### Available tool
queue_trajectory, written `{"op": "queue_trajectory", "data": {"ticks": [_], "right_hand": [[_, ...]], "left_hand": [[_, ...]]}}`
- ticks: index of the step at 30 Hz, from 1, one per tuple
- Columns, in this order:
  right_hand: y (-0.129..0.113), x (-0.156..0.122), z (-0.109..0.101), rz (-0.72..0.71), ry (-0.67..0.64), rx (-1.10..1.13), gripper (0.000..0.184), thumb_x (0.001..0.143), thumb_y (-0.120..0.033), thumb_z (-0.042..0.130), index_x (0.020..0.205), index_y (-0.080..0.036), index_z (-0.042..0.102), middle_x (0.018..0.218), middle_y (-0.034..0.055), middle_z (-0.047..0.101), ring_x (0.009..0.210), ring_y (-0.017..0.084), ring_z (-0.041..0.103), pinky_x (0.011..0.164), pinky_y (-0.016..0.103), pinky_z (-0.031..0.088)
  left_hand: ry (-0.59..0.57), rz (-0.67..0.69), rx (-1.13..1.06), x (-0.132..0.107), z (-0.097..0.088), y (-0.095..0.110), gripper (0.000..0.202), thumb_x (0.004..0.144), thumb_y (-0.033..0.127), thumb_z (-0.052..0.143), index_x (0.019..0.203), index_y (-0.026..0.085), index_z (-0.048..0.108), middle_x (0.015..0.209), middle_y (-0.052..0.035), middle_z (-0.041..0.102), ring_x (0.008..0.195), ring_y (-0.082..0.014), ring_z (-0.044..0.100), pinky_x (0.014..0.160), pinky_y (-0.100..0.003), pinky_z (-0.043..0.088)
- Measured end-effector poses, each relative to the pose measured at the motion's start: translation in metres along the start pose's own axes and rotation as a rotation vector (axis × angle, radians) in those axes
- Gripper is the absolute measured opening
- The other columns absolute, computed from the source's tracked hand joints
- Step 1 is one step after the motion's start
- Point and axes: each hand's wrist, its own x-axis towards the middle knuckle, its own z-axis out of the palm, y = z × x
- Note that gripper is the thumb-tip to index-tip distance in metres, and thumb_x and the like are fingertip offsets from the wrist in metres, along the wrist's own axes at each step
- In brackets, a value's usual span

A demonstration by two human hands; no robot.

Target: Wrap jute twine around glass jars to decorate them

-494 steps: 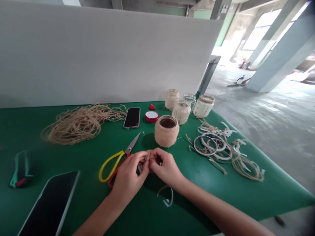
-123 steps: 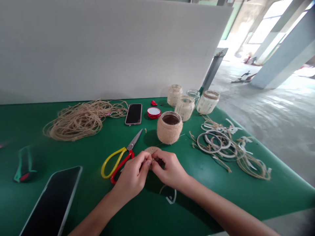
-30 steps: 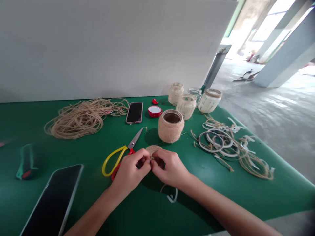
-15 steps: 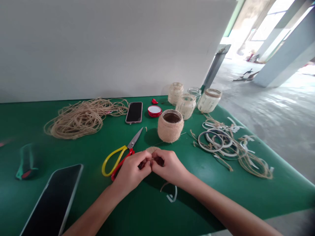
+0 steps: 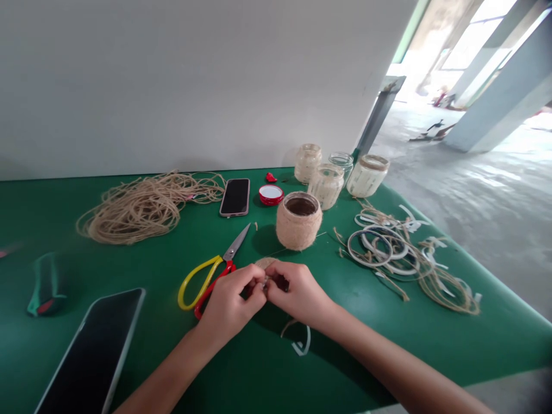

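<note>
Tan disc (image 5: 265, 263) shows just beyond left hand (image 5: 233, 296) and right hand (image 5: 298, 291), equally near; both pinch tightly at a small unclear piece (image 5: 264, 282).

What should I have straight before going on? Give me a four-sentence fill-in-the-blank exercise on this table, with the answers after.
1. Of the left hand and right hand, both at the tan disc, the ____ one is nearer the scissors.
2. One of the scissors' handles is red, the other ____.
3. Between the bundle of twine and the red-rimmed lid lies a ____.
4. Beyond the tan-wrapped jar are ____ other jars.

Missing words: left; yellow; phone; four.
</note>
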Motion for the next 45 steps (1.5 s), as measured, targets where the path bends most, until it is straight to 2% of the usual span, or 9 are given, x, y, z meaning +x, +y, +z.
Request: {"op": "queue_trajectory", "data": {"ticks": [5, 15, 22, 28, 35, 45], "right_hand": [[-0.001, 0.000, -0.001, 0.025, 0.010, 0.027, 0.012, 0.070, -0.010, 0.046, 0.066, -0.016, 0.056, 0.059, -0.0033, 0.052, 0.053, 0.007, 0.041, 0.048, 0.016, 0.033], [-0.001, -0.001, 0.001, 0.080, 0.056, 0.067, 0.013, 0.068, -0.010, 0.045, 0.066, -0.016, 0.057, 0.059, -0.0033, 0.053, 0.051, 0.007, 0.042, 0.047, 0.016, 0.033], [-0.001, -0.002, 0.001, 0.067, 0.053, 0.065, 0.017, 0.070, -0.010, 0.045, 0.073, -0.017, 0.060, 0.064, -0.0021, 0.057, 0.054, 0.007, 0.046, 0.049, 0.017, 0.035], [-0.001, -0.002, 0.000, -0.018, 0.097, -0.074, 0.013, 0.070, -0.009, 0.047, 0.070, -0.017, 0.057, 0.063, -0.0029, 0.056, 0.054, 0.007, 0.046, 0.052, 0.017, 0.035], [0.004, -0.002, -0.001, -0.089, 0.106, -0.239, 0.011, 0.072, -0.014, 0.049, 0.063, -0.018, 0.043, 0.059, -0.0041, 0.047, 0.053, 0.008, 0.042, 0.051, 0.018, 0.032], [0.010, -0.003, 0.001, -0.201, 0.079, -0.434, 0.009, 0.075, -0.019, 0.047, 0.067, -0.018, 0.045, 0.064, -0.0008, 0.049, 0.056, 0.010, 0.045, 0.052, 0.020, 0.034]], "left_hand": [[0.034, -0.004, 0.008, 0.000, -0.001, 0.003, 0.011, 0.080, 0.018, 0.043, 0.071, 0.019, 0.051, 0.059, 0.0048, 0.053, 0.051, -0.0085, 0.050, 0.052, -0.017, 0.039], [0.059, 0.052, 0.002, -0.002, 0.001, 0.006, 0.011, 0.080, 0.014, 0.043, 0.073, 0.019, 0.051, 0.062, 0.0038, 0.055, 0.055, -0.0087, 0.052, 0.054, -0.016, 0.040], [0.088, 0.068, 0.012, -0.003, 0.001, 0.007, 0.009, 0.082, 0.014, 0.044, 0.077, 0.018, 0.051, 0.067, 0.0021, 0.057, 0.060, -0.0096, 0.054, 0.057, -0.018, 0.041], [0.126, 0.159, 0.131, -0.004, 0.003, 0.001, 0.006, 0.081, 0.015, 0.047, 0.084, 0.017, 0.052, 0.072, -0.0003, 0.058, 0.066, -0.0119, 0.053, 0.063, -0.022, 0.041], [0.152, 0.230, 0.190, -0.002, 0.003, -0.007, 0.006, 0.082, 0.015, 0.047, 0.083, 0.018, 0.053, 0.069, 0.0001, 0.055, 0.064, -0.0127, 0.051, 0.063, -0.025, 0.041], [0.063, 0.176, 0.146, -0.002, 0.001, -0.009, 0.006, 0.081, 0.015, 0.047, 0.080, 0.018, 0.052, 0.071, 0.0004, 0.056, 0.066, -0.0119, 0.052, 0.062, -0.023, 0.040]]}}
